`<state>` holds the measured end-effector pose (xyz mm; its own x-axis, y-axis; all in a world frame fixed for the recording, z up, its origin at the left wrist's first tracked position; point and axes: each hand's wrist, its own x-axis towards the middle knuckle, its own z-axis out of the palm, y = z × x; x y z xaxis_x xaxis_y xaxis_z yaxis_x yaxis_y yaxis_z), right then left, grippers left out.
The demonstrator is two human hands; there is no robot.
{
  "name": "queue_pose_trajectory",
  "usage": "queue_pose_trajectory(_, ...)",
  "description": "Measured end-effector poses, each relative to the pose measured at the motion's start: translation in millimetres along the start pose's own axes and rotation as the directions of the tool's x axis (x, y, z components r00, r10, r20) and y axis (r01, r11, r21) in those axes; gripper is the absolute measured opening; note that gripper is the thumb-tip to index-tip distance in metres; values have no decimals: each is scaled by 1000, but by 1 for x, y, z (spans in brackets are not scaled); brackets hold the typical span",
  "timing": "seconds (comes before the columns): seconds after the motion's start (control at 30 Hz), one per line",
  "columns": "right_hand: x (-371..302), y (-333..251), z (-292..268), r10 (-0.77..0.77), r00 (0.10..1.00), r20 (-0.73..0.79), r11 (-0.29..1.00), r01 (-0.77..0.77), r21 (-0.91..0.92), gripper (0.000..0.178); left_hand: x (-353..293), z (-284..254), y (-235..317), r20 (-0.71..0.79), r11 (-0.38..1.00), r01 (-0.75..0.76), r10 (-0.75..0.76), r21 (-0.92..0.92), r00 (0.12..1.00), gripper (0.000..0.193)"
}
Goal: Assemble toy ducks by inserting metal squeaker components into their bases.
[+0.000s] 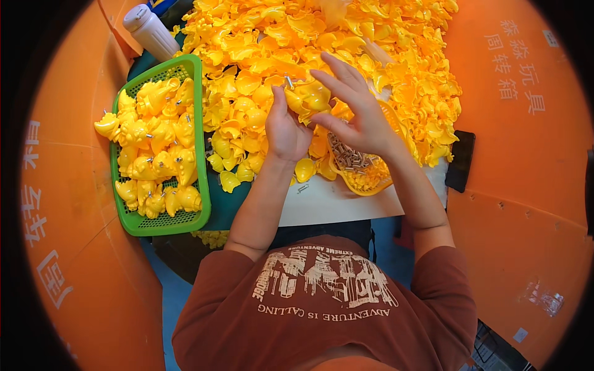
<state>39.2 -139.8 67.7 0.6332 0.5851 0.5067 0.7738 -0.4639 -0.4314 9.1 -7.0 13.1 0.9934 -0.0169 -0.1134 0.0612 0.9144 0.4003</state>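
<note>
My left hand (pixel 289 133) is closed round a glossy yellow plastic piece (pixel 309 98), thumb upright, the other fingers mostly hidden behind it. A small metal pin (pixel 289 81) stands out near the top of that piece. Close on its right side, my right hand (pixel 359 108) is open with fingers spread; its thumb is beside the piece, and I cannot tell whether it touches. Below the right wrist sits a yellow basket (pixel 366 192) holding small metal pins (pixel 354 157) and tiny yellow parts (pixel 371 177). One loose pin (pixel 302 188) lies on the white sheet (pixel 334 207).
A large heap of yellow plastic shells (pixel 260 34) covers the far table. At left, a green basket (pixel 204 210) holds several rounded yellow pieces with pins. Behind it stands a white lidded bottle (pixel 151 34). A dark flat object (pixel 461 161) lies at right, between orange panels (pixel 520 167).
</note>
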Motion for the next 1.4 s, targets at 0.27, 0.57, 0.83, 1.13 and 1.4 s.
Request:
queue_pose_trajectory(0.27,-14,2,6,156,986,-50,971,-144,193,52,2,-4,-5,-12,1000,-6,7,7,1000,47)
queue_pose_trajectory(0.57,-7,-12,5,103,991,-84,983,-88,162,44,-2,-3,-3,46,984,-127,122,123,991,45)
queue_pose_trajectory(0.83,-9,-11,6,44,989,-141,986,-20,163,37,0,-6,-6,38,967,-174,170,185,985,43)
queue_pose_trajectory(1.13,-10,-16,6,81,982,-172,987,-55,150,36,-5,2,-4,83,952,-206,192,225,978,45)
queue_pose_trajectory(1.4,-11,-18,11,71,986,-148,989,-50,141,41,-4,-3,-6,88,932,-240,224,273,971,44)
